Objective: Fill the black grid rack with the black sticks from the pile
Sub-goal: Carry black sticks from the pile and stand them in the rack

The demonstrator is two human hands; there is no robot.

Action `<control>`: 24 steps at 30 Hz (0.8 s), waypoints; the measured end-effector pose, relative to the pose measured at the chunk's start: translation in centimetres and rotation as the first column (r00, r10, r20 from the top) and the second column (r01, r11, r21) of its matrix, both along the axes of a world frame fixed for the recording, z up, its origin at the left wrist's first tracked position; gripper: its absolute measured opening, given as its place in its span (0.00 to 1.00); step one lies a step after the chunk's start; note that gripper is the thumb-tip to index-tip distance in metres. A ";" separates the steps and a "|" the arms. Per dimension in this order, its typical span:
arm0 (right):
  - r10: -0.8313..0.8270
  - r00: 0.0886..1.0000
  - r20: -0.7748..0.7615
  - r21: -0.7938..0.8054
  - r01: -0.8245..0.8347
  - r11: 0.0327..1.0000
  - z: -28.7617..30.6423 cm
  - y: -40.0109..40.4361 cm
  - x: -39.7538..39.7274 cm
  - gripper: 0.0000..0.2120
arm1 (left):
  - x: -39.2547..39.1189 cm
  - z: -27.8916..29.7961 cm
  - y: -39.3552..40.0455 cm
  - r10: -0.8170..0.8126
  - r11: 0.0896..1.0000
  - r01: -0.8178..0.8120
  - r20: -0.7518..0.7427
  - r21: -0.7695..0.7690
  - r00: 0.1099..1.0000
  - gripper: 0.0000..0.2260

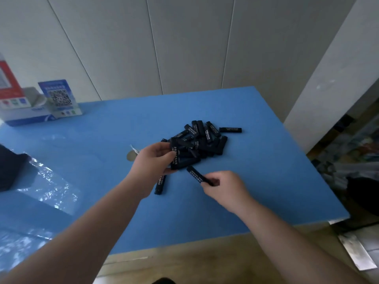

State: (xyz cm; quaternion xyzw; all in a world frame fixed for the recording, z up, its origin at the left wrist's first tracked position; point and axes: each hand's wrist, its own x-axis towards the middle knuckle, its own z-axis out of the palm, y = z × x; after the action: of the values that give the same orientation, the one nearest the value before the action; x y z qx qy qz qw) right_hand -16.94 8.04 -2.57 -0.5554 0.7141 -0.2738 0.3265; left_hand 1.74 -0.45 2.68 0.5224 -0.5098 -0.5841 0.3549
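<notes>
**Both hands gathering sticks at the pile**

The right hand's (222, 186) fingers are curled round one black stick (198, 175), its free end aimed at eleven o'clock, probably ready for slotting. The left hand (154, 158) grips a small bundle of sticks (179, 160) at the pile's seven o'clock edge, likely stocking up. The pile (205, 140) lies mid-tabletop (266, 181); a lone stick (160, 185) sits at its seven o'clock. I can't see any grid rack.
</notes>
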 end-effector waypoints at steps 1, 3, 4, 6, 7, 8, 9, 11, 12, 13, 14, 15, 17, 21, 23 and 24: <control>-0.065 0.991 0.118 0.005 0.065 0.998 0.2 0.0 -0.3 0.05 | 0.0 0.1 0.1 0.004 1.000 -0.004 -0.011 -0.003 1.000 0.06; -0.149 0.953 0.264 -0.003 0.156 0.988 0.9 0.0 -0.9 0.03 | -0.1 0.5 0.3 0.020 1.000 -0.020 -0.037 -0.011 0.999 0.06; -0.168 0.935 0.312 -0.021 0.184 0.983 1.6 0.0 -1.1 0.02 | -0.1 0.6 0.4 0.028 0.999 -0.029 -0.048 -0.016 0.998 0.06; -0.175 0.914 0.366 -0.083 0.219 0.972 2.8 -0.2 -1.4 0.01 | -0.1 0.9 0.7 0.045 0.999 -0.047 -0.063 -0.019 0.997 0.06; -0.169 0.905 0.391 -0.107 0.227 0.968 3.4 -0.3 -1.5 0.02 | -0.1 1.0 0.8 0.054 0.998 -0.055 -0.067 -0.018 0.996 0.06; -0.157 0.893 0.421 -0.121 0.227 0.966 3.9 -0.3 -1.5 0.02 | 0.1 1.1 0.9 0.059 0.998 -0.060 -0.074 -0.016 0.996 0.06; -0.140 0.883 0.448 -0.129 0.219 0.967 4.5 -0.4 -1.3 0.02 | 0.2 1.1 1.1 0.059 0.998 -0.060 -0.085 -0.015 0.995 0.06; -0.099 0.879 0.467 -0.146 0.187 0.971 5.1 -0.5 -0.9 0.02 | 0.6 1.3 1.5 0.047 0.999 -0.049 -0.102 -0.014 0.994 0.08; -0.083 0.878 0.471 -0.152 0.173 0.973 5.3 -0.6 -0.7 0.02 | 1.0 1.3 1.8 0.039 0.999 -0.041 -0.104 -0.013 0.994 0.09; -0.066 0.877 0.476 -0.157 0.159 0.975 5.4 -0.7 -0.4 0.03 | 1.3 1.3 2.0 0.029 0.999 -0.030 -0.100 -0.016 0.995 0.10; -0.044 0.877 0.478 -0.165 0.139 0.976 5.5 -0.8 0.0 0.03 | 1.8 1.2 2.3 0.018 1.000 -0.020 -0.094 -0.019 0.995 0.10; -0.021 0.879 0.477 -0.171 0.116 0.978 5.5 -1.0 0.5 0.04 | 2.3 1.1 2.6 0.015 1.000 -0.017 -0.086 -0.022 0.996 0.10; 0.024 0.877 0.481 -0.186 0.076 0.980 5.3 -1.3 1.7 0.04 | 3.5 1.0 3.1 0.033 0.999 -0.036 -0.081 -0.024 0.996 0.10; 0.106 0.850 0.515 -0.219 0.011 0.976 5.4 -1.9 5.0 0.04 | 6.7 0.9 3.9 0.129 0.991 -0.132 -0.106 -0.019 0.986 0.08; 0.144 0.836 0.529 -0.228 -0.024 0.973 5.5 -2.2 7.0 0.04 | 8.8 0.9 4.1 0.172 0.984 -0.176 -0.094 -0.028 0.981 0.07; 0.166 0.829 0.534 -0.227 -0.048 0.973 5.5 -2.3 8.0 0.04 | 9.9 0.9 4.2 0.188 0.981 -0.192 -0.087 -0.032 0.978 0.06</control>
State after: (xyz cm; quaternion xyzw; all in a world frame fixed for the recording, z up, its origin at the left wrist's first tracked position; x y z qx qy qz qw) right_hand -8.94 5.69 2.97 -0.5233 0.5261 -0.4743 0.4737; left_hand 11.67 3.77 3.54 0.5367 -0.4541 -0.5583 0.4405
